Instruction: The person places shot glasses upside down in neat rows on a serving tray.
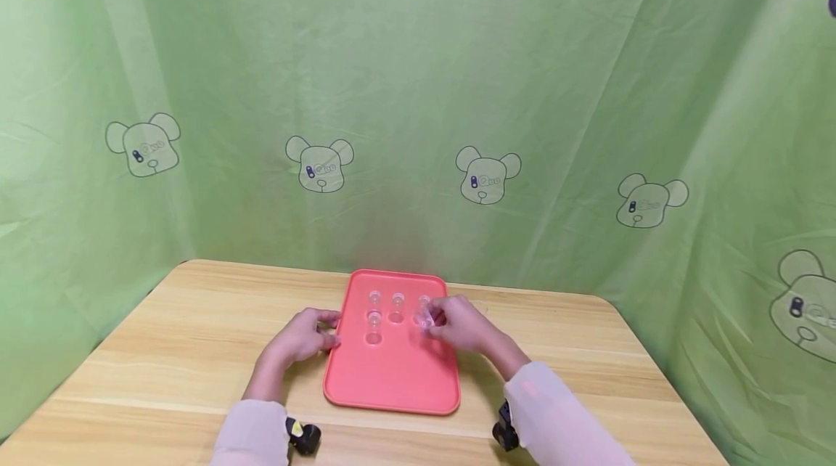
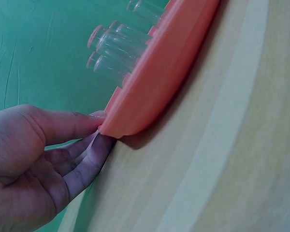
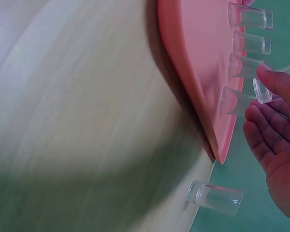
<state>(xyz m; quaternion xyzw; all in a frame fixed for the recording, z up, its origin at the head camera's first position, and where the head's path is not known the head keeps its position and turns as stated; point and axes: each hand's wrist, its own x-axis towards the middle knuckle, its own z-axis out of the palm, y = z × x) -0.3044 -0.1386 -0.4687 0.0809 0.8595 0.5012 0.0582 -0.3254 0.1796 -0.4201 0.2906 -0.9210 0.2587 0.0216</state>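
Note:
A red-pink tray lies on the table. Its left rim is pinched by my left hand; the left wrist view has the thumb at the edge and fingers tucked beneath. Between thumb and fingers, my right hand holds a small clear shot glass, tilted, over the tray's right side. Several more clear shot glasses stand mouth-down toward the tray's far end, among them a near-left glass and a middle glass. Beside the held one, another shot glass stands on the tray.
One more clear shot glass stands mouth-up on the wooden table, off the tray's right side. Behind the table hangs a green curtain with printed bear faces. A black wrist camera shows at the left sleeve.

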